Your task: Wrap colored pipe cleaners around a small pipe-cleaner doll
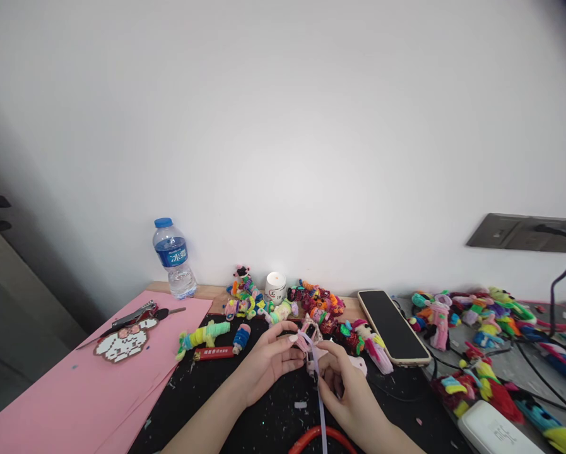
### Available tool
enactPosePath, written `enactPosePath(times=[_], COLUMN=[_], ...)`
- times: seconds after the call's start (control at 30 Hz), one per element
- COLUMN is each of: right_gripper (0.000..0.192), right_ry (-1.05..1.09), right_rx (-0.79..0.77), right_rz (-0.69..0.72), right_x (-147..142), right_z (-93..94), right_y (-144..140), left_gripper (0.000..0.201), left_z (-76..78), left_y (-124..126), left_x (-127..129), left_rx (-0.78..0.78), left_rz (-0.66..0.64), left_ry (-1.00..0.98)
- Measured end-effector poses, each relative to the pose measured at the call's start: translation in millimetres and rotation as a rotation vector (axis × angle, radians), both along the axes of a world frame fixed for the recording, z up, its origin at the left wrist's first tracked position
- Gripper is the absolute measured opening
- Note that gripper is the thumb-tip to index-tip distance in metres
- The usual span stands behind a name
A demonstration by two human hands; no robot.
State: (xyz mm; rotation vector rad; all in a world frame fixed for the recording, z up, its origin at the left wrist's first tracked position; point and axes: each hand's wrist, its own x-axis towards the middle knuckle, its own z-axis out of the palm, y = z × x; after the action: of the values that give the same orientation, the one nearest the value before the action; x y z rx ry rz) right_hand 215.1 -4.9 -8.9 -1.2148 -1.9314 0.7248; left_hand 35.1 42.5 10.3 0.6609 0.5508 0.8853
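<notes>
Near the front middle of the black mat (192,403), my left hand (271,362) pinches a small pink fuzzy piece (303,341) that looks like bent pipe cleaner. My right hand (344,381) is closed on a long pale purple strip (321,410), which runs up across the pink piece and trails down toward me. Whether the strip is ribbon or pipe cleaner I cannot tell. Both hands meet at the pink piece, and the fingers hide part of it. A pale pink object (359,364) shows partly behind my right hand.
A red curved handle (306,436) lies below my hands. Behind them stand a white candle-like cup (276,289) and several pipe-cleaner figures (247,299). A phone (396,331) and white power bank (493,430) are right; a water bottle (173,261) and pink paper (50,397) left.
</notes>
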Motion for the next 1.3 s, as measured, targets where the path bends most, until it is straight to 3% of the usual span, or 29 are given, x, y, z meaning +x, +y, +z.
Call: enactPosePath(times=[1.3], right_gripper=[0.055], right_ry=[-0.047], right_rx=[0.019], right_rz=[0.050], right_x=[0.4], right_z=[3.1], right_y=[1.3], left_gripper=[0.018], left_z=[-1.1], left_y=[0.5], left_x=[-0.6], left_rx=[-0.003], left_rz=[-0.024], left_ry=[0.009])
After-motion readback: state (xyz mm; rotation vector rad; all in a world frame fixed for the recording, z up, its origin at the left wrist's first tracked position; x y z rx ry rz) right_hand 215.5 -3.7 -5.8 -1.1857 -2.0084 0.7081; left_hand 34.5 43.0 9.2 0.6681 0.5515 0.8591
